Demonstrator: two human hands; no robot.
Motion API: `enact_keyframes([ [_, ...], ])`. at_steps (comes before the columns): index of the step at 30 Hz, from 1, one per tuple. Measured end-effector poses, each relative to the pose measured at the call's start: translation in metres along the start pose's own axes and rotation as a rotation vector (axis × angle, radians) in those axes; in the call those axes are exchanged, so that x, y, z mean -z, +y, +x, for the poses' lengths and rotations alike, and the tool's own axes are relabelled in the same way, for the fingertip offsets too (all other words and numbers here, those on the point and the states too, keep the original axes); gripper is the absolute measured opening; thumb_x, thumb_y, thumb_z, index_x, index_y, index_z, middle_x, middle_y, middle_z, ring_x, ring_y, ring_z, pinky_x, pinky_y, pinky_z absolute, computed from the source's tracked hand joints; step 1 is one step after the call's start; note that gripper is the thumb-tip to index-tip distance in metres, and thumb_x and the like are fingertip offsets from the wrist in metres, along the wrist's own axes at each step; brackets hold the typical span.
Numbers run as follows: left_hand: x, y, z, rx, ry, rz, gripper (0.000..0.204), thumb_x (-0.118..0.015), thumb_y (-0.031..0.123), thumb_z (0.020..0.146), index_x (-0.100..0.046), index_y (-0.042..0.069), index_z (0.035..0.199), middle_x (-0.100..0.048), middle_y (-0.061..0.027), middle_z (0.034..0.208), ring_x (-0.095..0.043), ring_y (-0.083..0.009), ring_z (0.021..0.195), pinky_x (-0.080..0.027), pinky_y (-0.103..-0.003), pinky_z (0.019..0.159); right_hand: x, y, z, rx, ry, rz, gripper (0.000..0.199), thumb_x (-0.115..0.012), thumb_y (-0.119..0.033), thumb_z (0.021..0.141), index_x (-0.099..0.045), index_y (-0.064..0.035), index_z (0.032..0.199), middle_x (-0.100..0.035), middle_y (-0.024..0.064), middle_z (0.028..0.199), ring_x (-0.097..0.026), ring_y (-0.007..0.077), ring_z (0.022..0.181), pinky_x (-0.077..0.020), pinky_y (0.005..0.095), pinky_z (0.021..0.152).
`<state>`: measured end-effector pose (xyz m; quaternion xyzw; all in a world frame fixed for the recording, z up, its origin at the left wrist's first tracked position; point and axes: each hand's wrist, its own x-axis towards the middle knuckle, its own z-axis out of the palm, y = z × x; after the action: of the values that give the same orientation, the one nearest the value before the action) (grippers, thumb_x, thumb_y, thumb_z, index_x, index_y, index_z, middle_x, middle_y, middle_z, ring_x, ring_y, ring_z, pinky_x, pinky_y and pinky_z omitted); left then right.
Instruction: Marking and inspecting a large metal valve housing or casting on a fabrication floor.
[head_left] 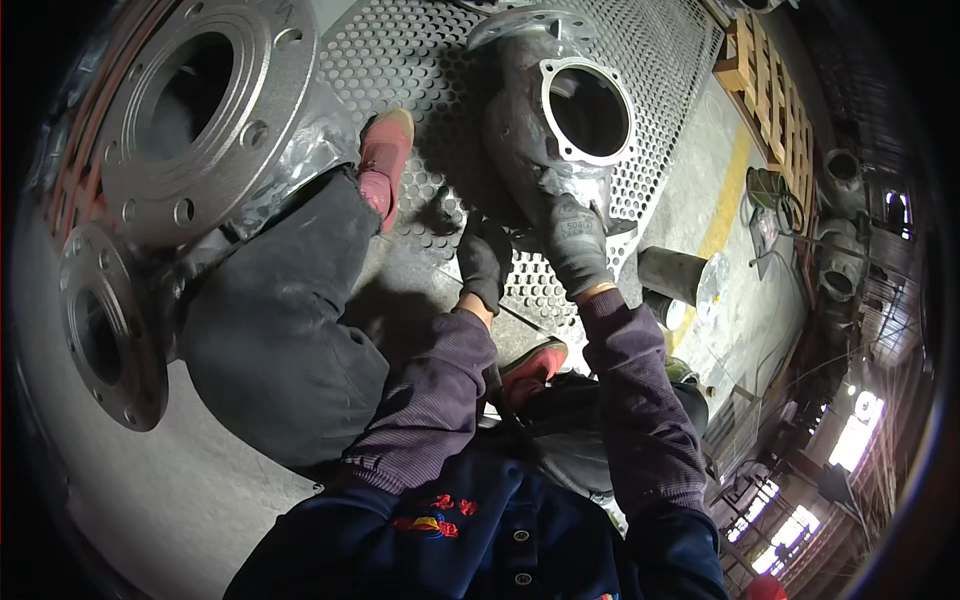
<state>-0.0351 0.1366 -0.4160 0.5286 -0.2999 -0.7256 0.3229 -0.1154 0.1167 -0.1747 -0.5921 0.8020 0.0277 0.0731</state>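
Roughly lengthwise on the perforated plate (pixel 385 60) runs the grey casting's (pixel 512 135) long axis, its flange (pixel 530 23) toward the plate's far end, round opening (pixel 590 112) upward. Over the plate's near part, right grip (pixel 577 246) and left grip (pixel 484 264) look curled; what they grasp, I cannot tell.

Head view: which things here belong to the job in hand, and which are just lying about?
Likely in the job:
casting, right hand at its near end, left hand close by
perforated plate under it

Seemingly lying about:
large flange
smaller flange
cylinder
pallet
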Motion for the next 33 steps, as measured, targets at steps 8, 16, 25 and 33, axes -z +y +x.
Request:
enact_keyframes([
  [8,0.018,0.015,-0.005,0.266,-0.251,-0.756,0.032,-0.049,0.018,0.095,-0.055,-0.003,0.119,-0.065,-0.0079,0.099,-0.057,-0.0143,0.086,-0.046,-0.025,0.077,-0.012,0.002,0.011,-0.060,-0.153,-0.051,0.026,-0.059,-0.022,0.083,-0.062,-0.0019,0.099,-0.065,0.0185,0.093,-0.065,0.0288,0.083,-0.0521,0.0373,0.071],
  [16,0.015,0.057,-0.009,-0.164,0.142,0.350,0.037,-0.049,0.027,0.097,-0.057,-0.004,0.116,-0.067,-0.0136,0.103,-0.063,-0.0205,0.091,-0.048,-0.030,0.079,-0.010,0.006,0.030,0.194,-0.340,-0.073,0.032,-0.065,-0.024,0.080,-0.062,-0.0029,0.103,-0.065,0.0222,0.091,-0.064,0.0365,0.086,-0.0499,0.0445,0.073],
  [25,-0.028,0.139,-0.023,-0.537,0.050,0.690,0.058,-0.052,0.010,0.089,-0.036,0.014,0.144,-0.061,-0.0204,0.121,-0.060,-0.0313,0.109,-0.047,-0.038,0.093,0.026,0.007,-0.018,0.037,0.051,0.197,0.032,-0.054,-0.010,0.085,-0.058,-0.0057,0.117,-0.064,0.0190,0.084,-0.063,0.0341,0.078,-0.0500,0.0423,0.066],
  [33,-0.053,0.171,-0.035,-0.491,-0.140,1.070,0.045,-0.049,0.038,0.093,-0.057,0.000,0.117,-0.065,-0.0241,0.098,-0.064,-0.0375,0.094,-0.051,-0.040,0.080,0.073,0.044,-0.110,-0.253,-0.009,0.534,0.019,-0.050,-0.005,0.084,-0.061,-0.0001,0.098,-0.066,0.0159,0.081,-0.062,0.0278,0.068,-0.0489,0.0369,0.063],
])
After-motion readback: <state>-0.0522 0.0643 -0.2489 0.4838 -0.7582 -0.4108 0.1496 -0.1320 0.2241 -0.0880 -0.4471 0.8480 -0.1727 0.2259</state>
